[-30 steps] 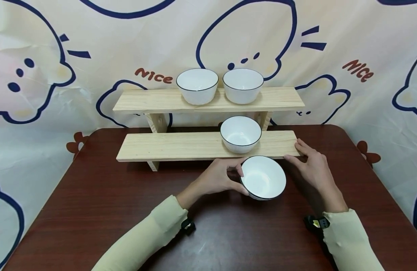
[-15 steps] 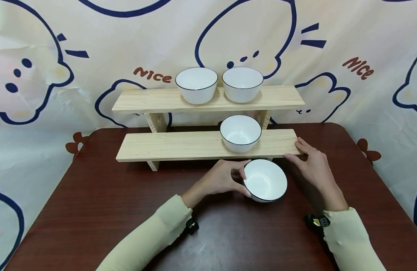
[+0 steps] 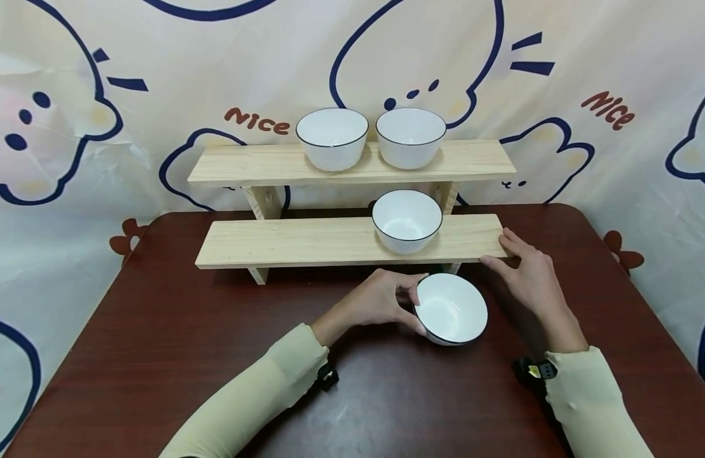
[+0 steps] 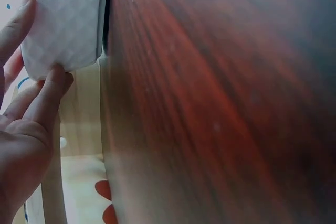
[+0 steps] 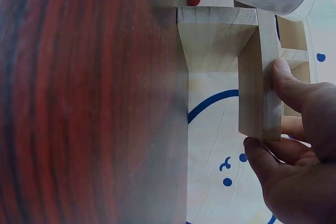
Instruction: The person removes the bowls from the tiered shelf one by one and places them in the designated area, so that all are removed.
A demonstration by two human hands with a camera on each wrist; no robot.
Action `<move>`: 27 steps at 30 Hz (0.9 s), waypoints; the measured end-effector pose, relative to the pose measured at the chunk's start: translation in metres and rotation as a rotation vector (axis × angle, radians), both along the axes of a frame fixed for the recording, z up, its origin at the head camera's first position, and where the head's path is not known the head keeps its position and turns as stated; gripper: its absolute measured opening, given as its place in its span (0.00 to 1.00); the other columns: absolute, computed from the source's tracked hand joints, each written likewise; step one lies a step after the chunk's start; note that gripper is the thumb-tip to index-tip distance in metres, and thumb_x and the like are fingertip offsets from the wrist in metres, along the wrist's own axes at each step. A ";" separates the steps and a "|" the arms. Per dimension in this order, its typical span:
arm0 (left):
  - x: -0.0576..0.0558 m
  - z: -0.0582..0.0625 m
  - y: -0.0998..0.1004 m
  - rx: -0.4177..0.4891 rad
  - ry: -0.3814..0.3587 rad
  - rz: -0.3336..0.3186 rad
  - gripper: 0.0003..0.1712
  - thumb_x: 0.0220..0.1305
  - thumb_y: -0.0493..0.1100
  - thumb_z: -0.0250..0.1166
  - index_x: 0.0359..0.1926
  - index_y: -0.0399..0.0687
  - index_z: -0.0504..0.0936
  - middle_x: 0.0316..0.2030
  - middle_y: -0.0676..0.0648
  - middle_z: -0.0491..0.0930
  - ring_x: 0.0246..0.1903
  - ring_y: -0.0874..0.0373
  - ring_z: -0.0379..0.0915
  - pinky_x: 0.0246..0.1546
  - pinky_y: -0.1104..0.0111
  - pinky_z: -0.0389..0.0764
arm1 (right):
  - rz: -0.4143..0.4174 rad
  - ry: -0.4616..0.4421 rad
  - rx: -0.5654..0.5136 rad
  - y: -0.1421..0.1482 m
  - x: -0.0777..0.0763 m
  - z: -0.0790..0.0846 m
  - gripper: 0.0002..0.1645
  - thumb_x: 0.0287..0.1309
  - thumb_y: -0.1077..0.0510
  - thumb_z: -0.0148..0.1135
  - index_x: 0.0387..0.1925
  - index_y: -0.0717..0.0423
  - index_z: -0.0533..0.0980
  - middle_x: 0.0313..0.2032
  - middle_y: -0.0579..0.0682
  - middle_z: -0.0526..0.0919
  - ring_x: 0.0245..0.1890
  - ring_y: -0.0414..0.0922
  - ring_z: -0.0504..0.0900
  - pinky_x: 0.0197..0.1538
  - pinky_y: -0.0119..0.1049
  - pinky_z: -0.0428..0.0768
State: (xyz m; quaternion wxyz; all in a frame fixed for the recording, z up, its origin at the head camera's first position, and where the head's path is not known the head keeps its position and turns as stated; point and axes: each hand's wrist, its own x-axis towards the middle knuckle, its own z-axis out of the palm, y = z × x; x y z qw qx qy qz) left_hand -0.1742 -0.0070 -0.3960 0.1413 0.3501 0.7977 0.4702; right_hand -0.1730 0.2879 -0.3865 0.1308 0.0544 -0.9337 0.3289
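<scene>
Slightly nearer to me and farther from the lower shelf point(image 3: 289, 242): the held bowl point(image 3: 452, 308) has shifted, my left hand point(image 3: 386, 298) with it

From the head camera, I pinch the held bowl by its left side between thumb and fingers; it sits over the desk point(image 3: 421, 407), just in front of the lower shelf. My right hand point(image 3: 529, 280) grips that shelf's right front corner, as it did before. All the bowls are white with a dark rim, their pale inner bottoms plain to see. One bowl point(image 3: 407, 219) stands on the lower shelf, right of its middle; a left bowl point(image 3: 332, 135) and a right bowl point(image 3: 411, 135) stand close together on the upper shelf point(image 3: 243, 164). "Nice" is printed twice in red-brown on the backdrop point(image 3: 215, 63).

My left wrist camera adds the raised diamond pattern on the held bowl's outer wall, fingertips pressed against it. Whether its base touches the desk, I can't tell. Red petals point(image 4: 104, 189) show on the cloth lower down.

My right wrist camera shows the lower shelf from below, with a wooden support point(image 5: 215, 40) under it and my thumb against the shelf's front edge. Another stretch of diamond-patterned white wall crosses the top.
</scene>
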 end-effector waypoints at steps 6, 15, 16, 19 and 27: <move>0.001 0.000 0.003 -0.015 -0.050 -0.012 0.21 0.37 0.40 0.87 0.27 0.45 0.81 0.66 0.43 0.74 0.57 0.64 0.76 0.51 0.77 0.77 | -0.003 -0.004 0.002 0.000 0.000 0.000 0.41 0.64 0.51 0.70 0.67 0.74 0.66 0.69 0.69 0.65 0.66 0.70 0.66 0.59 0.66 0.70; 0.003 0.002 0.006 -0.003 -0.113 -0.035 0.21 0.40 0.35 0.85 0.29 0.41 0.79 0.68 0.42 0.71 0.58 0.62 0.76 0.50 0.76 0.78 | -0.008 -0.010 0.004 0.000 0.001 0.001 0.41 0.64 0.51 0.70 0.67 0.73 0.66 0.70 0.69 0.65 0.67 0.70 0.65 0.60 0.66 0.69; 0.003 0.002 0.006 -0.004 -0.115 -0.038 0.21 0.40 0.35 0.85 0.29 0.42 0.79 0.68 0.41 0.71 0.58 0.62 0.76 0.50 0.76 0.78 | -0.010 -0.010 0.005 0.000 0.001 0.001 0.41 0.64 0.51 0.70 0.67 0.73 0.66 0.70 0.69 0.65 0.67 0.70 0.65 0.61 0.66 0.69; 0.003 0.002 0.005 -0.032 -0.086 -0.042 0.21 0.41 0.37 0.85 0.29 0.46 0.79 0.69 0.42 0.71 0.59 0.62 0.75 0.53 0.77 0.76 | -0.008 -0.011 0.004 0.000 0.000 0.001 0.41 0.64 0.50 0.70 0.67 0.73 0.66 0.70 0.68 0.65 0.67 0.70 0.65 0.61 0.66 0.69; 0.005 0.002 -0.001 -0.093 0.025 -0.056 0.22 0.45 0.44 0.85 0.33 0.52 0.78 0.70 0.46 0.70 0.63 0.63 0.71 0.58 0.75 0.72 | 0.000 0.001 0.007 0.000 0.000 0.000 0.41 0.64 0.51 0.70 0.67 0.73 0.66 0.69 0.69 0.65 0.66 0.70 0.66 0.60 0.66 0.69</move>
